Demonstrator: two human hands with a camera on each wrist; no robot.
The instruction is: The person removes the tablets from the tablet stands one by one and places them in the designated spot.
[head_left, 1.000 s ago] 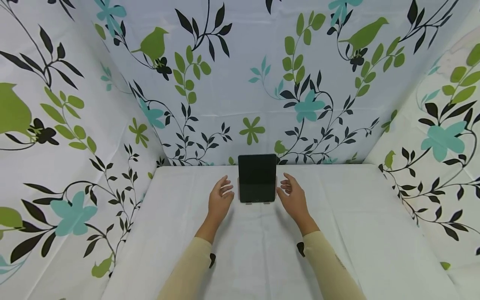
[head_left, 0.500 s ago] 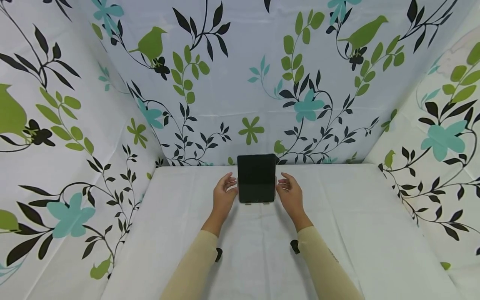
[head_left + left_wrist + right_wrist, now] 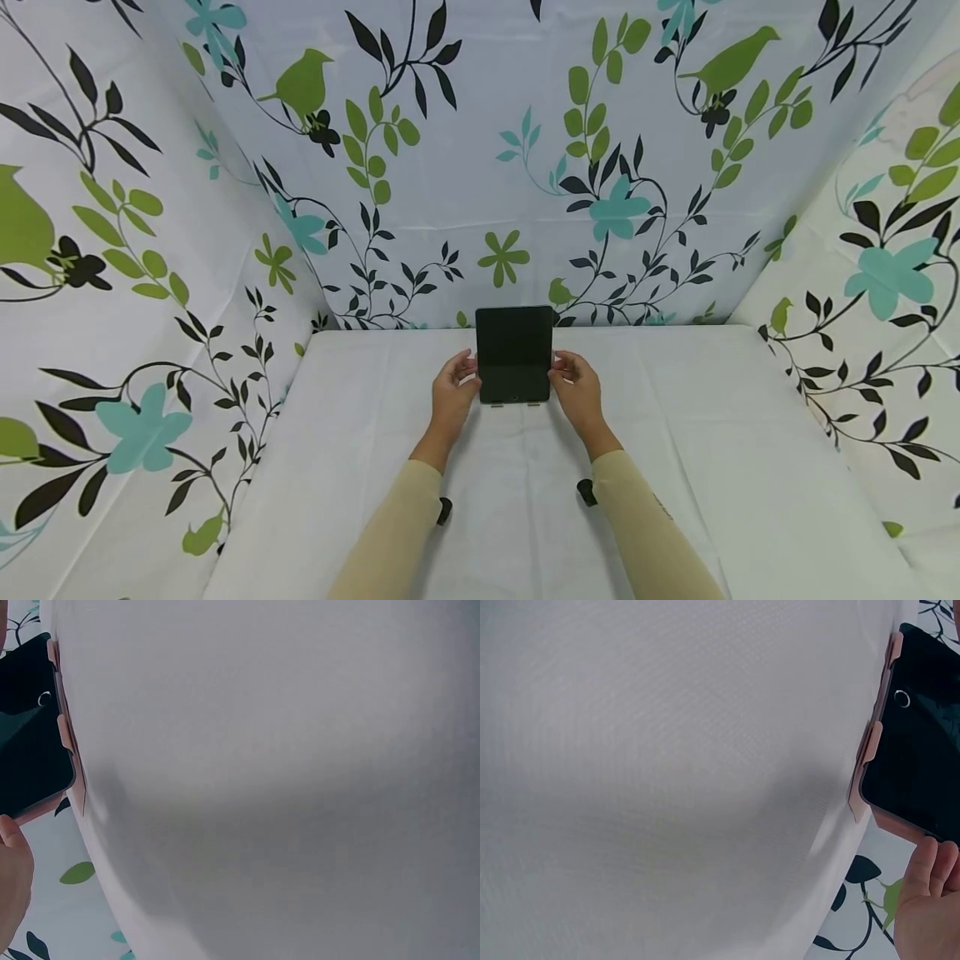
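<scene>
A black tablet (image 3: pixel 513 354) with a dark screen leans upright on a pinkish stand (image 3: pixel 874 741), whose two small lips hook over its lower edge. A round home button shows near that edge in both wrist views. My left hand (image 3: pixel 452 400) holds the tablet's left side, thumb tip at the front edge and fingers bent toward the back. On the opposite side my right hand (image 3: pixel 577 398) grips the right edge in the same way. The fingertips behind the tablet are partly hidden.
A white cloth covers the table (image 3: pixel 517 500) under the tablet. Behind it rises a patterned curtain (image 3: pixel 450 192) with leaves, birds and flowers, and similar cloth hangs at both sides. A dark band-like piece (image 3: pixel 587 492) shows at the right wrist.
Both hands have moved inward from beside the tablet until thumbs and fingers meet its left and right edges. The tablet stays in the same place.
</scene>
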